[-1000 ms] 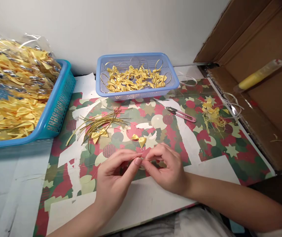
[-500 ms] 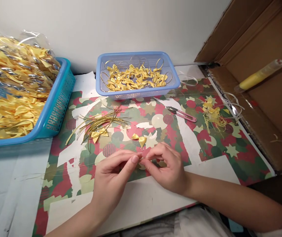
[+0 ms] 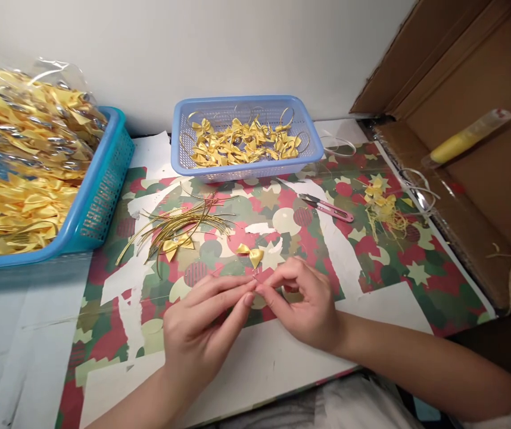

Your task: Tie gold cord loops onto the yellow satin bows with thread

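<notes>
A small yellow ribbon bow (image 3: 251, 254) lies on the patterned paper (image 3: 371, 262) just beyond my fingertips. My left hand (image 3: 202, 333) and right hand (image 3: 302, 304) meet tip to tip, each grip pressed together on something too thin to make out. To the left lies a bundle of gold wire ties (image 3: 179, 223). Pink thread snips (image 3: 327, 207) rest to the right. Further back on the bench stands a blue basket (image 3: 242, 170) of finished bows.
</notes>
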Motion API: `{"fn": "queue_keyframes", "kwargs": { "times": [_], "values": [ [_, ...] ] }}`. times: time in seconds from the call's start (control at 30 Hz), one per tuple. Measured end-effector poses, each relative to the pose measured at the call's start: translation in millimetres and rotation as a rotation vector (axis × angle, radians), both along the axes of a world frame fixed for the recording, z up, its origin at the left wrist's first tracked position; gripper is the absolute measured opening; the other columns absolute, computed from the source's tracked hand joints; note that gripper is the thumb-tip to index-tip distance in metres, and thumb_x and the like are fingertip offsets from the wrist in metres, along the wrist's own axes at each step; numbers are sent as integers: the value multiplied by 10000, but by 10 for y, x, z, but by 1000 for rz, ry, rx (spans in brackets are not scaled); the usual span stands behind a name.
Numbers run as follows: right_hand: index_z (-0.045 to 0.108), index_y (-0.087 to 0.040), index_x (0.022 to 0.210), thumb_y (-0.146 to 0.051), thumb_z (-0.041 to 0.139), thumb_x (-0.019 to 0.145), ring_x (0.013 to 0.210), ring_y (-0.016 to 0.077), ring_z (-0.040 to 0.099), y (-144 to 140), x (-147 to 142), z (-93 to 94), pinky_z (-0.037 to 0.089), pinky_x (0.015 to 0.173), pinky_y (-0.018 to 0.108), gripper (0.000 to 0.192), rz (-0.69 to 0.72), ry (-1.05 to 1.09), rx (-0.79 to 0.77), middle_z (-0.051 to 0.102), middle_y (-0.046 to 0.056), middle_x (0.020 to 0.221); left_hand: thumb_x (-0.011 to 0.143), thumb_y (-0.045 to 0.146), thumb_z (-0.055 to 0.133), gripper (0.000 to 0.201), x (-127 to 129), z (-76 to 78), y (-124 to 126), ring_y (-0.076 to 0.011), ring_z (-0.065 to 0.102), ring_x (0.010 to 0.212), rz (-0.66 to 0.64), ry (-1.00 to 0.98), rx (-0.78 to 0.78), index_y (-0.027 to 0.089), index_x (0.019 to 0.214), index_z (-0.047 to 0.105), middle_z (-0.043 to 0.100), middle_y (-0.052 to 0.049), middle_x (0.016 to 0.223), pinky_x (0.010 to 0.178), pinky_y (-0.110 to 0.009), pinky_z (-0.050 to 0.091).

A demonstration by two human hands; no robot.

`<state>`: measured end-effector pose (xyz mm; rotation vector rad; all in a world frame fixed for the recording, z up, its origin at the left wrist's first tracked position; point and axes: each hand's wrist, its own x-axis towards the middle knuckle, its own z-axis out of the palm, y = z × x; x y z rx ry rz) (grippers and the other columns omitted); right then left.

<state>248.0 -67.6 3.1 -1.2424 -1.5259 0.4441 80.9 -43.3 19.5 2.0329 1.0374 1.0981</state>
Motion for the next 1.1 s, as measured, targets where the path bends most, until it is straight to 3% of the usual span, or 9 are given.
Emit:
{"fn": "queue_keyframes", "kwargs": {
  "times": [0.1,0.17,0.3,0.47,0.57,0.67,0.77,0.9,1.1],
  "values": [
    [527,-227,813,-143,647,844,542,96,573,8,4,-4,479,545,238,150,-2,10,-14,638,-45,633,739,21,716,383,-116,3,10,-205,724,774,-30,140,297,244,1051,718,771,-73,1007,618,-304,523],
    [521,-227,814,-143,645,844,550,97,586,10,5,-8,482,549,236,153,2,13,-21,642,-45,633,706,15,743,458,-180,37,9,-220,729,780,-54,223,417,234,1105,685,773,-81,1007,600,-306,516],
    [524,-223,808,-152,645,843,550,94,593,7,-2,-21,479,559,235,145,12,9,-61,648,-41,651,732,58,738,329,-183,148,-86,-173,687,607,-120,358,504,172,1035,681,782,-88,878,545,-292,487],
    [537,-218,840,-153,654,838,553,84,594,6,-8,-51,469,573,231,134,41,21,-87,661,-41,701,780,218,733,227,-78,177,-285,-155,636,551,-370,396,492,139,988,690,777,-83,836,489,-290,450],
    [535,-216,844,-153,665,833,557,85,592,6,-7,-67,461,576,232,145,56,26,-77,650,-46,689,794,344,714,319,-113,202,-241,-176,639,588,-420,338,431,128,1025,673,765,-96,849,506,-304,466],
    [534,-216,843,-154,659,840,566,90,598,2,-5,-78,454,574,233,140,70,35,-77,643,-47,677,797,174,689,184,-169,268,-62,-164,661,722,-175,234,308,192,977,651,737,-47,850,658,-283,504],
    [535,-218,853,-154,658,844,568,90,600,-2,-7,-91,445,561,233,139,80,28,-62,652,-44,687,824,164,680,170,-152,281,115,-142,640,796,39,184,88,227,983,675,719,-23,921,710,-257,497],
    [529,-220,836,-156,653,850,550,81,577,4,-8,-102,438,557,233,141,59,9,-14,657,-46,687,841,223,686,83,-52,182,191,-129,631,784,-15,62,-224,256,905,725,723,5,857,635,-221,492],
    [527,-225,813,-155,649,854,589,95,592,11,-4,-79,453,582,244,147,44,-9,34,662,-41,687,821,214,699,93,36,74,148,-151,674,778,-44,-107,-452,256,764,759,724,-6,803,709,-256,560]
  ]
}}
